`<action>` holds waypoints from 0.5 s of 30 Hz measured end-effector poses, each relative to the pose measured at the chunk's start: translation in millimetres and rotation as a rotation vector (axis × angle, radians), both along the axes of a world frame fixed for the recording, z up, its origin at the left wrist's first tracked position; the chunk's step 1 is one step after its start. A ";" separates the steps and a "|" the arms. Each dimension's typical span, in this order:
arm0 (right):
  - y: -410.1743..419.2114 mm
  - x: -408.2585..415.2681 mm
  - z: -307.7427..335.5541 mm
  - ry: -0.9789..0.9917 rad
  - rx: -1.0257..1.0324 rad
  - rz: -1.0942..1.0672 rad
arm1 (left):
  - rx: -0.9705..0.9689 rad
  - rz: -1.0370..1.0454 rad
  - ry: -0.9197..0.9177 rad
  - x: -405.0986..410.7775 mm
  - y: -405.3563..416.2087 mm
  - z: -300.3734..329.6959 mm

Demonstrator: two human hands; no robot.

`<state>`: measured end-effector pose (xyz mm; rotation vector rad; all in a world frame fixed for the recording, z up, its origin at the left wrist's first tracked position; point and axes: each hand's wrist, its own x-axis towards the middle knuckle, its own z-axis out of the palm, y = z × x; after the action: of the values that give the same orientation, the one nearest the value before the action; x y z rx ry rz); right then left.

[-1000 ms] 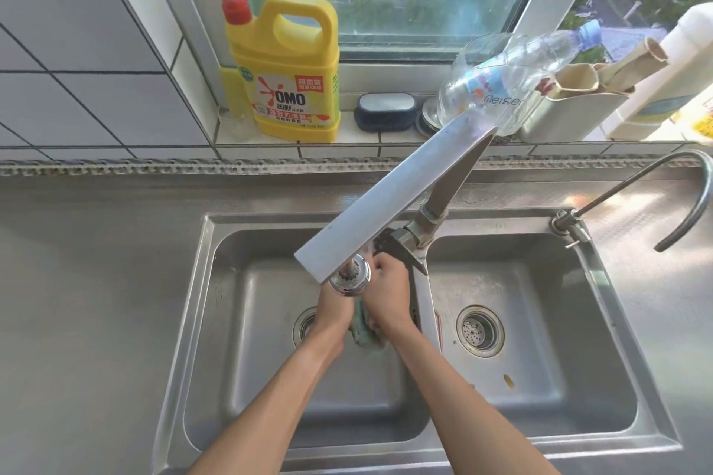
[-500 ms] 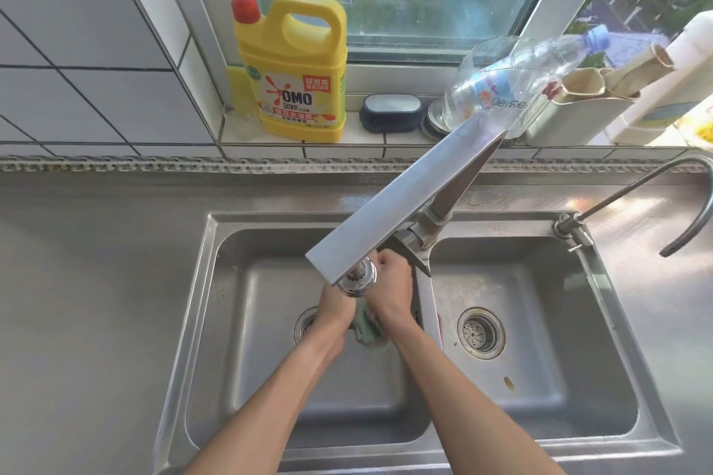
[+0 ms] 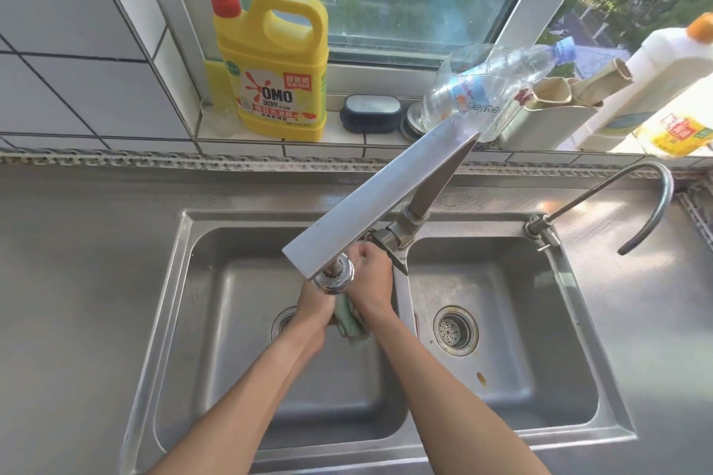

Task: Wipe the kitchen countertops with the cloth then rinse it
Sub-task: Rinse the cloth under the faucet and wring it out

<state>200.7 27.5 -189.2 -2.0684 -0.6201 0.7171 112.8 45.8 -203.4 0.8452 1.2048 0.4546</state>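
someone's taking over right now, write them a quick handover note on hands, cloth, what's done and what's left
Left hand and right hand both grip the green cloth, bunched between them under the faucet head, over the left basin of the sink.
Done: the cloth is at the sink for rinsing; whether wiping is finished can't be told.
Left: finish rinsing. Running water can't be made out.

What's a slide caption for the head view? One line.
Both hands, left hand and right hand, wring the green cloth under the faucet over the left sink basin.
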 end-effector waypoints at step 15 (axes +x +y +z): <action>-3.6 0.6 -23.3 0.168 -0.062 -0.022 | -0.035 -0.125 0.013 -29.8 -15.6 0.7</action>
<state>201.4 23.9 -212.5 -2.0421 -0.4856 0.8969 83.0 30.1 -202.7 0.8895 1.1613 0.3260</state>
